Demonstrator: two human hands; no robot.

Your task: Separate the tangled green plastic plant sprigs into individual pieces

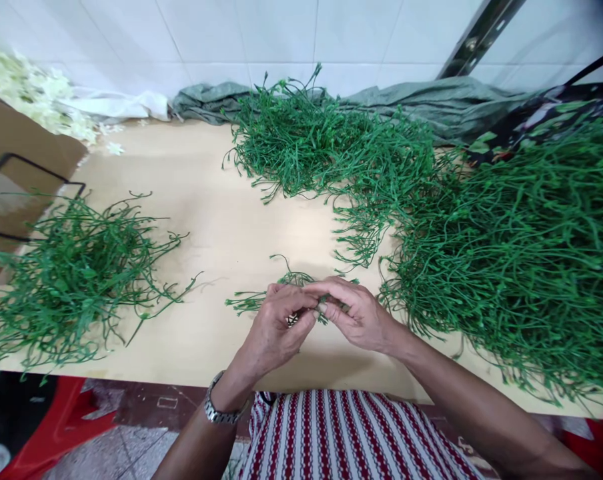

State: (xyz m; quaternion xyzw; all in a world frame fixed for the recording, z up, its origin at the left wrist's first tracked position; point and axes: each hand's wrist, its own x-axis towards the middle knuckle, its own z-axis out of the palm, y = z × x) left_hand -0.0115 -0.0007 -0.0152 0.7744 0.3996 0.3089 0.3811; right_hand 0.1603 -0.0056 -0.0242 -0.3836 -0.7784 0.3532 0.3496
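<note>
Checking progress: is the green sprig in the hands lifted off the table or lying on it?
Cannot tell: both hands, left hand and right hand, pinch the sprig, tips near the table.

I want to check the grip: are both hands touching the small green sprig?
Touching. The head view shows left hand and right hand fingers closed around the green sprig.

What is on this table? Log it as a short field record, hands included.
left hand: fingers closed on a small green stem sprig, watch on wrist
right hand: pinching the same sprig, fingertips meeting the left hand's
surface: pale wooden table
left pile: loose green stems by the table's left edge
back pile: denser green stems near the tiled wall
right pile: largest heap of stems, beside the right hand
back left: white flowers
behind piles: grey-green cloth
</note>
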